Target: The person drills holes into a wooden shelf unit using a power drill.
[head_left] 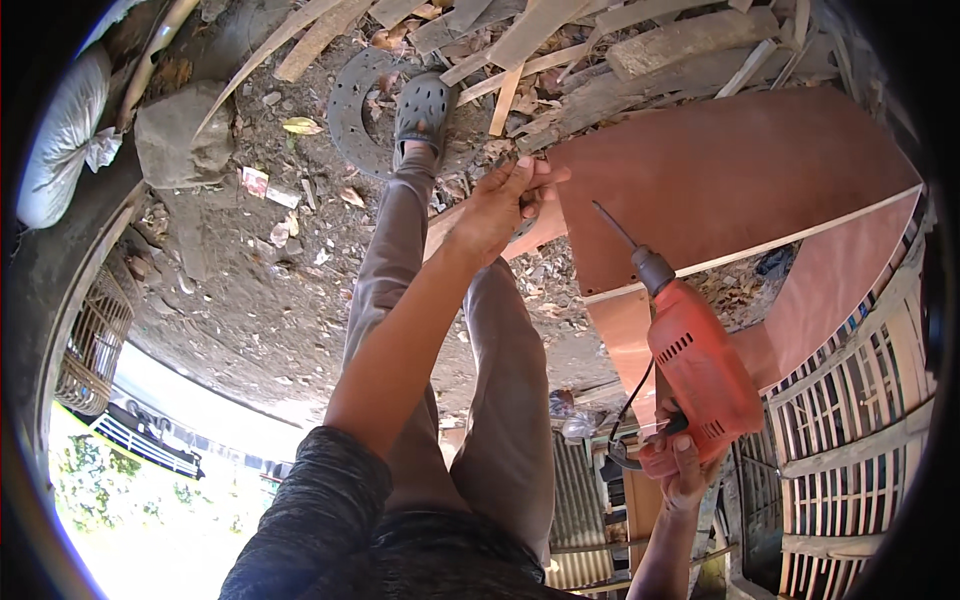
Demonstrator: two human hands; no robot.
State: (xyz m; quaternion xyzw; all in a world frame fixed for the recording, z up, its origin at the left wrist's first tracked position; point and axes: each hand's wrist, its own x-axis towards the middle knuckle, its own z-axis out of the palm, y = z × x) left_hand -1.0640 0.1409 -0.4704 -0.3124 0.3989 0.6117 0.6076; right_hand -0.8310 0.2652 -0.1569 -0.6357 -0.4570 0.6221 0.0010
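My right hand [685, 465] is wrapped round the handle of a red electric drill [700, 360], its fingers by the black trigger. A dark bit [614, 226] sticks out of the drill's chuck [653, 270], pointing up and left over a reddish-brown plywood panel [740, 180]. Beside the panel's left edge is my left hand [505, 205], with thumb and fingers pinched together. Whatever lies between those fingertips is too small to make out. The panel forms one side of an open box-like plywood frame, with another board [850, 270] on its right.
Wood offcuts [620, 60] are heaped along the far side. My foot in a grey clog [424, 108] stands on littered dirt beside a dark ring-shaped object [350, 115]. A stone block [185, 140] and a tied white sack [65, 135] lie left. Slatted bamboo [850, 400] stands right.
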